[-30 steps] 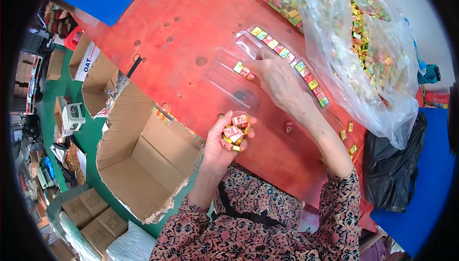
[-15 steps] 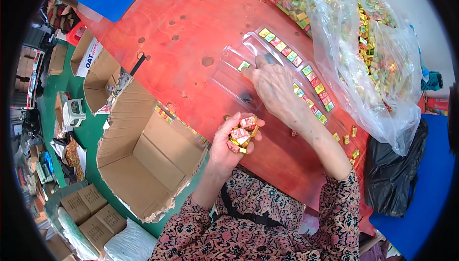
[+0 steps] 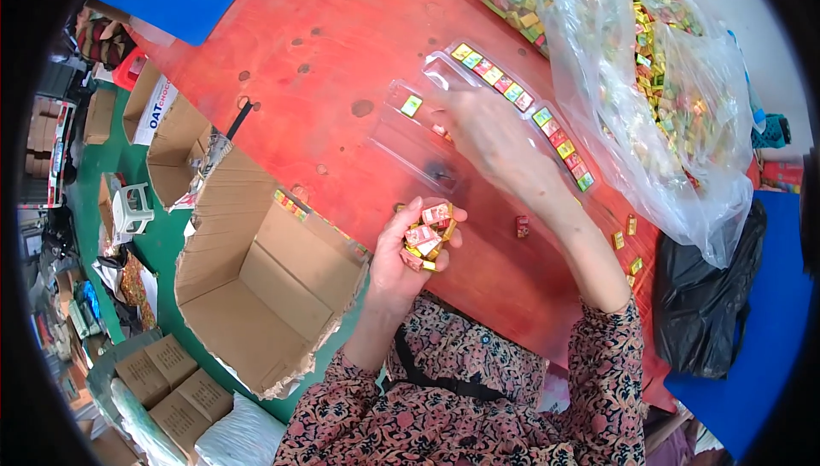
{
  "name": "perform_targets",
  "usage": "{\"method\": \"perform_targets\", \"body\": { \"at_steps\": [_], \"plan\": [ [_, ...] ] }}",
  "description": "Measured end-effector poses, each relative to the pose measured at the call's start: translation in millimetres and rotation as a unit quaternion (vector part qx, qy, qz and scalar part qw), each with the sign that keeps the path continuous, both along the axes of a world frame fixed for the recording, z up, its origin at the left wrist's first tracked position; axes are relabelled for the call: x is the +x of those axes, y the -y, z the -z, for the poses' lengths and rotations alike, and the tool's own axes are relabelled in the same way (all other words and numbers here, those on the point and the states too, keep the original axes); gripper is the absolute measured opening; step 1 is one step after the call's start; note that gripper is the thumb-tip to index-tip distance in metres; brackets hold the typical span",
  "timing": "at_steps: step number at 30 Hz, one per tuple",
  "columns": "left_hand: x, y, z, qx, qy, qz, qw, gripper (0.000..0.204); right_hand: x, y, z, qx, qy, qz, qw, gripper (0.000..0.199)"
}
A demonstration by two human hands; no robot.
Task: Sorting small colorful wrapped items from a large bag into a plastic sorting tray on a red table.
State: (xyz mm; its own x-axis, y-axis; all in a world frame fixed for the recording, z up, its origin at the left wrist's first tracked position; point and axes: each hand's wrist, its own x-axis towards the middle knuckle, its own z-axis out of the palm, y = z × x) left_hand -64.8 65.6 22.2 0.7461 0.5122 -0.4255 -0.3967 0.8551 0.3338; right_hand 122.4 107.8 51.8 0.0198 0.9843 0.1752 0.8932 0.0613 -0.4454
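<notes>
My left hand (image 3: 408,254) is cupped over the near edge of the red table (image 3: 316,47) and holds a bunch of small wrapped candy cubes (image 3: 429,235), red, pink and yellow. My right hand (image 3: 495,140) reaches forward onto a clear plastic tray (image 3: 418,146); its fingertips press a small cube into one of the tray's rows. One row of the tray (image 3: 523,105) is filled with coloured cubes. A single green-yellow cube (image 3: 412,105) lies in the nearer row.
A big clear bag of candy cubes (image 3: 666,82) lies at the table's right. Loose cubes (image 3: 522,227) dot the table near my right forearm. An open cardboard box (image 3: 265,295) stands on the green floor at my left, with more boxes (image 3: 162,133) beyond. A black bag (image 3: 709,304) hangs at the right.
My right hand has slid forward along the tray's nearer row. My left hand has stayed near the table edge with its candies.
</notes>
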Motion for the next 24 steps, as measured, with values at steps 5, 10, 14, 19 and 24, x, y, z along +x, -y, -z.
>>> {"method": "perform_targets", "body": {
  "at_steps": [5, 10, 14, 19, 24],
  "plan": [
    [-2.5, -1.7, -2.1, -0.004, -0.006, -0.004, 1.000, 0.035, 28.9, 61.1, -33.8, -0.079, -0.150, 0.006, 0.986, 0.018],
    [0.8, -2.0, -4.5, -0.003, -0.024, 0.001, 1.000, 0.035, 32.7, 120.9, -34.2, -0.181, -0.096, 0.025, 0.978, 0.019],
    [0.3, -1.5, -3.8, 0.012, -0.028, -0.005, 1.000, 0.035, 21.6, 141.9, -23.7, -0.192, -0.051, 0.040, 0.979, 0.024],
    [0.7, -0.3, -1.6, 0.004, -0.015, -0.003, 1.000, 0.035, 17.7, 149.0, -11.6, -0.161, -0.043, 0.056, 0.984, 0.018],
    [0.2, 2.2, 0.1, -0.002, -0.031, -0.019, 0.999, 0.038, 13.0, 146.2, -12.1, -0.117, -0.024, 0.048, 0.992, 0.019]
  ]
}}
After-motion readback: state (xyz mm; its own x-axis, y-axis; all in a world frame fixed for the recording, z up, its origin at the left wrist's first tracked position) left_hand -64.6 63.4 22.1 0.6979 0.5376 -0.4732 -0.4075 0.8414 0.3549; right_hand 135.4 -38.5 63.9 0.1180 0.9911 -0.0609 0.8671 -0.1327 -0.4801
